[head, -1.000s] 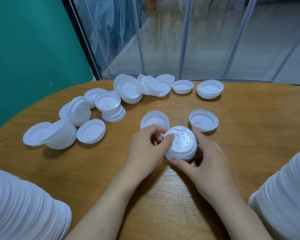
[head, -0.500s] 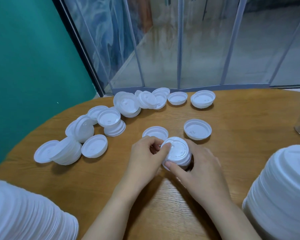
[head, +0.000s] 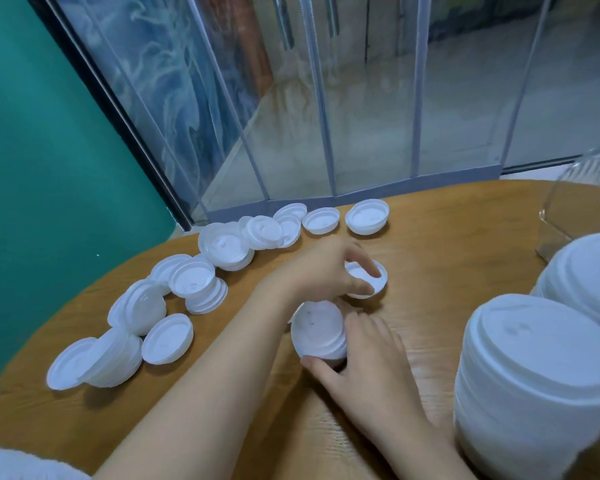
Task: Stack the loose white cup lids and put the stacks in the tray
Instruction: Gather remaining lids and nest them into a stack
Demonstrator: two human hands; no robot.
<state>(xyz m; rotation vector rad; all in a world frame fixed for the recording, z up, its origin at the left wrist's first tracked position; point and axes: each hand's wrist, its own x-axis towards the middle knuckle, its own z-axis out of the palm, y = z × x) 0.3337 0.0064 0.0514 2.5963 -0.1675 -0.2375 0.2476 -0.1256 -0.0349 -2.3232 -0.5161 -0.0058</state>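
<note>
Two risks stood out: the left hand [head: 329,271], reaching across, pinched a loose lid [head: 366,279] by its rim between thumb and fingers, and a light grip like that could let it flip or skid over the worktop [head: 447,237]. The small stack [head: 318,330] could topple too, since the right hand [head: 371,362] only curled around its near side. That stack sat just below the left wrist, right against the right fingers. The clear tray [head: 582,188] waited well apart, far right.
</note>
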